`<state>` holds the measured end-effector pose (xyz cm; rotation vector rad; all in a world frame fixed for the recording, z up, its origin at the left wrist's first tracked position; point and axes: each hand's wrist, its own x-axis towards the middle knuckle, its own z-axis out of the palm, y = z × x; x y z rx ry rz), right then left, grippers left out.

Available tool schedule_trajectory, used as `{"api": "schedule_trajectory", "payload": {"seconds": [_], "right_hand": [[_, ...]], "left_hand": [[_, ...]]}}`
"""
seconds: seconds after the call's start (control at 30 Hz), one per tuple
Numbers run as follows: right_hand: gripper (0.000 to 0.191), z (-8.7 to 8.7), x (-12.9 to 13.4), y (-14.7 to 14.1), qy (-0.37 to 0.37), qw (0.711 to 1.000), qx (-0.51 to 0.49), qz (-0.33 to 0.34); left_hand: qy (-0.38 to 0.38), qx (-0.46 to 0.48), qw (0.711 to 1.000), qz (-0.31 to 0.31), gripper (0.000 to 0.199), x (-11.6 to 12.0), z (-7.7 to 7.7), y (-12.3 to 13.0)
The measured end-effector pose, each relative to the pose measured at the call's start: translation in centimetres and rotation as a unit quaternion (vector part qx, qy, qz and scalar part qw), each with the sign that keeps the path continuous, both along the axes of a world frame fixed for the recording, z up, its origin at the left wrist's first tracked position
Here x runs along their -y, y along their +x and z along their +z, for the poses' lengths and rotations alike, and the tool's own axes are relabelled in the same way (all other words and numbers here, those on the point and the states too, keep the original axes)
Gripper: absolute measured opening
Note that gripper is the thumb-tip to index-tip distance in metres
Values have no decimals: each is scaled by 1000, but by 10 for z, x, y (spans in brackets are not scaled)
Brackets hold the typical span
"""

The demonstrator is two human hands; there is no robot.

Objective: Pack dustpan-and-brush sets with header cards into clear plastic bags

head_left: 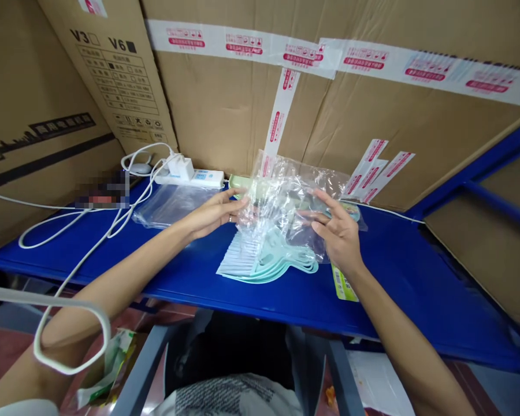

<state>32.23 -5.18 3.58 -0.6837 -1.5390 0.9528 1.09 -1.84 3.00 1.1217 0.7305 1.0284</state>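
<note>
Between my hands a crinkled clear plastic bag (281, 185) is held up over the blue table. My left hand (221, 212) has its fingers at the bag's left side, partly behind the film. At its right side, my right hand (335, 228) pinches the film between thumb and fingers. Below the bag lies a stack of light teal dustpans (281, 257) with a white-bristled brush (240, 254) at the left end. A yellow-green card (344, 286) lies beside my right wrist. Pale green items behind the bag are partly hidden.
Flat clear bags (173, 202) lie at the left, in front of a white power strip (203, 178). White cables (121, 214) loop across the table's left side and over my left forearm. Cardboard (234, 110) walls stand behind the blue table (398, 277).
</note>
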Motion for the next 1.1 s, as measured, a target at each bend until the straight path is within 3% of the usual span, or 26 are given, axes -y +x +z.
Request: {"api": "schedule_trajectory", "payload": {"seconds": [0.1,0.23,0.4,0.57,0.67,0.83,0.93,1.03,1.1], "right_hand": [[55,-1,0,1,0,1000,9,3],[65,0,3,-1,-29,997,65,-16],[81,-2,5,-2,3,993,121,-15],[56,-3,7,-5,1,991,137,4],[44,-3,8,-7,-4,992,126,3],[67,-5,10,-9,-28,995,100,-8],[71,-8,12,-10,-31,994,103,-19],[70,-9,11,-12,-16,994,106,-7],[69,-8,9,-12,-9,995,100,-2]], "left_hand": [[26,21,999,23,58,3,4,2],[59,57,994,77,69,4,12,2],[29,88,993,70,46,7,14,6],[89,35,984,148,63,11,7,13],[106,39,980,163,72,9,7,10],[85,34,983,160,62,6,7,9],[90,15,986,139,60,5,7,12],[87,3,984,155,60,-4,14,-3],[76,-34,978,191,57,-16,21,-29]]}}
